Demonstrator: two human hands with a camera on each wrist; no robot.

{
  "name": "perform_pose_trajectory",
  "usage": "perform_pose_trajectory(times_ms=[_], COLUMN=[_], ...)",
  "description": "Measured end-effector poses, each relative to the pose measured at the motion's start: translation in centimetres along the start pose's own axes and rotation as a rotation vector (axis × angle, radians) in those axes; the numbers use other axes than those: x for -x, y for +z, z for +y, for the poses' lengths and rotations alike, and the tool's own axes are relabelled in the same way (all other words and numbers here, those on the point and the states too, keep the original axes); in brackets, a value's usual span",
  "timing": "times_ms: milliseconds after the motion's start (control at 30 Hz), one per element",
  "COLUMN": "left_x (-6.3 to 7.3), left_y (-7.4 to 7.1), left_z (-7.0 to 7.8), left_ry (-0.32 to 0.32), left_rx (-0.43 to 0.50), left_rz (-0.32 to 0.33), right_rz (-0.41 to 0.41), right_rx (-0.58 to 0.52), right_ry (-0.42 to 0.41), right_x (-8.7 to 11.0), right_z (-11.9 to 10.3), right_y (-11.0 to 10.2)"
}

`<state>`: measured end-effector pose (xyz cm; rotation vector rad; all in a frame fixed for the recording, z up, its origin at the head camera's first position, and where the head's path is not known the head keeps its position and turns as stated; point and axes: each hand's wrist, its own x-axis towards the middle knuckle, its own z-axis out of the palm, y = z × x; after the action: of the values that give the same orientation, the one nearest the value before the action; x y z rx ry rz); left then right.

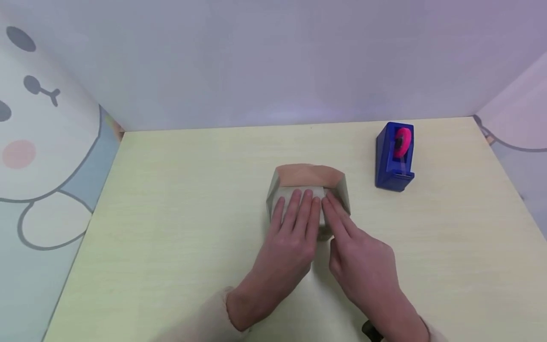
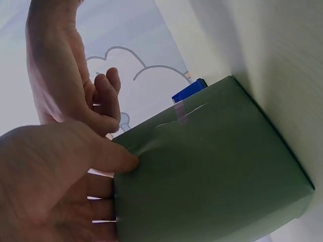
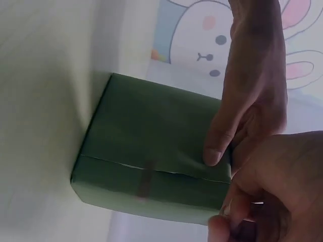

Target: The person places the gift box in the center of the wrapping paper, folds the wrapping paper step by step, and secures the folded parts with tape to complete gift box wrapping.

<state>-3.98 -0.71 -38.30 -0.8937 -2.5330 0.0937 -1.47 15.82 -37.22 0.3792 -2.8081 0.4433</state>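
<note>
A box-shaped parcel (image 2: 212,166) wrapped in green paper stands on the table. A brown inner side of the paper (image 1: 307,175) stands up as an unfolded flap at its far edge. My left hand (image 1: 286,247) lies across the top with straight fingers, its thumb (image 2: 118,156) against the near side. The right hand (image 1: 363,261) presses straight fingers along the top's right part, beside the left fingers; its other fingers are curled in. A strip of clear tape (image 3: 146,180) crosses a paper seam on the near side. What lies under the fingers is hidden.
A blue tape dispenser (image 1: 389,166) with a pink roll (image 1: 402,142) stands at the back right of the pale wooden table (image 1: 179,204). A plain wall (image 1: 273,61) rises behind the table, with cartoon-printed panels (image 1: 51,123) at the sides.
</note>
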Motion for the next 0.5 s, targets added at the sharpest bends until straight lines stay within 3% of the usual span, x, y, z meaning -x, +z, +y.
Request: perform_pose_trajectory(times_ms=[100,167,300,367,400,433,500], left_x=[-0.1,-0.2,-0.3,-0.3,-0.4,-0.4,-0.4], left_y=[0.1,0.2,0.2,0.2,0.2,0.2,0.1], left_z=[-0.1,-0.2,-0.3,-0.4,-0.5,-0.5,-0.6], left_ry=[-0.005,-0.003,0.009,0.01,0.011,0.011,0.013], left_rx=[-0.011,-0.02,0.008,0.027,0.037,0.043,0.053], left_rz=[0.01,0.021,0.026,0.021,0.017,0.011,-0.001], right_rz=[0.008,0.078,0.424,0.513,0.502,0.438,0.228], right_rx=[-0.017,-0.102,-0.338,-0.428,-0.45,-0.468,-0.47], right_ry=[-0.01,-0.021,-0.024,0.03,0.08,0.147,0.268], right_x=[-0.4,-0.7,-1.9,-2.5,-2.7,-2.9,-3.0], right_z=[0.1,0.4,1.3,1.6,1.7,1.8,2.0], right_y=[-0.3,-0.7,-2.0,-2.7,-2.9,-3.0,-3.0])
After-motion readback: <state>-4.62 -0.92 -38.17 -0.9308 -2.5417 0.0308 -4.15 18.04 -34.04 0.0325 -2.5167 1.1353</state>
